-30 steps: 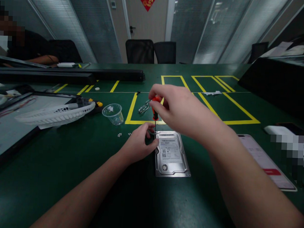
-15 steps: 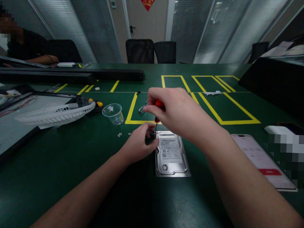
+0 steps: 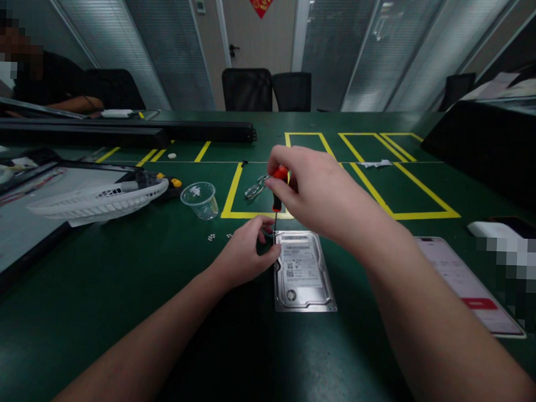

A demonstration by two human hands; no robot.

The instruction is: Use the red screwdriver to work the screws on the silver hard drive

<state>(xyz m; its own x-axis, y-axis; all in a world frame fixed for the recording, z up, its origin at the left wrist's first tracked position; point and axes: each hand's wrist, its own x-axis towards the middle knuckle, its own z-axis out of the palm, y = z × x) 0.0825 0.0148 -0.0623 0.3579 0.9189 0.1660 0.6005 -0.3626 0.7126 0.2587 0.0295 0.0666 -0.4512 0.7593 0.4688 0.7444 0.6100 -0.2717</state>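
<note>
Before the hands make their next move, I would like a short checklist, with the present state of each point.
1. Right hand grips the screwdriver: ok.
2. Screwdriver stands about upright: ok.
3. Left hand touches the drive at its left edge: ok.
4. Drive lies label up: ok.
5. Tip seated in a screw: cannot tell, too small.
6. Tiny pieces contained: not ok, loose on the table near the cup.
</note>
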